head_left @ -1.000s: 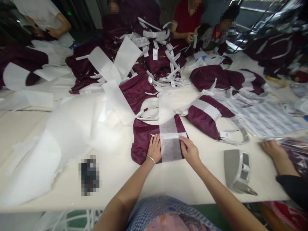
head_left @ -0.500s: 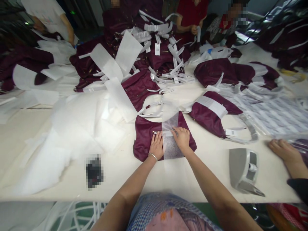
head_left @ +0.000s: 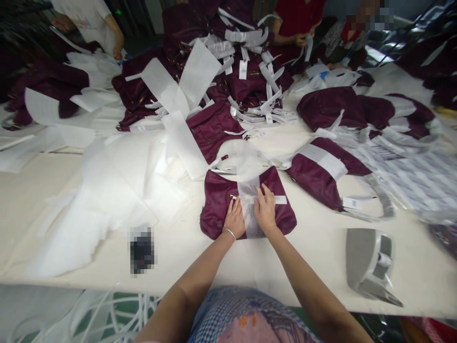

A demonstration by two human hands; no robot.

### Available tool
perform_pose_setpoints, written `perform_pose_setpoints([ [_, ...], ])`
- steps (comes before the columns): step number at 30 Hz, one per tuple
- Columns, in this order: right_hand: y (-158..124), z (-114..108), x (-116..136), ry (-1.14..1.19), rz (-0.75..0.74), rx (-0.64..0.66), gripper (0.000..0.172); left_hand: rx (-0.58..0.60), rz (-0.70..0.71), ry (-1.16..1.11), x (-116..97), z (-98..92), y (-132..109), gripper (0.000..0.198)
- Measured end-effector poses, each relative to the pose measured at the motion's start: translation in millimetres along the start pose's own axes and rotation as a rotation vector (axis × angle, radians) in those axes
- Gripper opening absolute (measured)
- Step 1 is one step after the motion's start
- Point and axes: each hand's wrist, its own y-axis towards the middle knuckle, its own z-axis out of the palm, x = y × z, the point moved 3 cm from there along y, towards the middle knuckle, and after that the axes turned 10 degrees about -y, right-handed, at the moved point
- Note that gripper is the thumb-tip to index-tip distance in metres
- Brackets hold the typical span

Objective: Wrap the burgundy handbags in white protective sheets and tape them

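Note:
A maroon bag [head_left: 217, 209] lies flat on the white table [head_left: 293, 257] just in front of me. A translucent white paper strip [head_left: 247, 195] runs down across its middle. My left hand [head_left: 234, 217], with a thin bracelet at the wrist, rests palm down on the bag at the strip's left edge, fingers stretched flat. My right hand [head_left: 264, 209] lies flat on the strip itself, fingers extended toward a narrow white band [head_left: 280, 199] that crosses the strip.
A grey tape dispenser [head_left: 371, 262] stands at the right. Another wrapped maroon bag [head_left: 321, 174] lies right of mine. Sheets of white paper [head_left: 107, 190] pile up on the left. More maroon bags and white strips [head_left: 250, 81] cover the far table, where other people work.
My right hand has slid left from the bag's right side onto the strip, close to my left hand. A co-worker's hand at the right edge has left the view.

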Motion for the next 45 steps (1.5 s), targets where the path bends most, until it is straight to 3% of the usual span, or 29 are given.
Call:
perform_pose_setpoints([
  [5, -12, 3, 17, -0.028, -0.137, 0.122, 0.044, -0.041, 0.005, -0.059, 1, 0.4, 0, 0.061],
  [11, -13, 16, 22, -0.074, -0.103, 0.171, 0.046, -0.138, 0.026, -0.265, 8, -5.1, -1, 0.056],
  [14, -14, 20, 21, -0.092, -0.096, 0.174, 0.048, -0.258, -0.009, -0.431, 9, -19.2, -3, 0.050],
  [18, -18, 24, 19, -0.110, -0.101, 0.179, 0.050, -0.436, -0.169, -0.546, -4, -44.9, 2, 0.047],
  [22, -20, 28, 17, -0.119, -0.168, 0.207, 0.055, -0.285, -0.069, -0.540, -24, -49.2, 31, 0.050],
  [26, -21, 26, 15, -0.073, -0.188, 0.178, 0.052, -0.273, -0.114, -0.526, -13, -37.2, 54, 0.048],
  [30, -21, 15, 14, -0.007, -0.114, 0.098, 0.043, -0.305, -0.154, -0.472, 4, -24.1, 55, 0.050],
  [34, -19, 3, 9, 0.000, 0.012, 0.055, 0.043, -0.282, -0.163, -0.361, 2, -16.4, 53, 0.056],
  [40, -18, 0, 1, 0.038, 0.087, 0.009, 0.046, -0.219, -0.269, -0.145, -2, -27.9, 65, 0.058],
  [45, -15, -3, 7, -0.002, 0.077, 0.042, 0.043, -0.172, -0.288, -0.226, 7, -36.3, 74, 0.060],
])
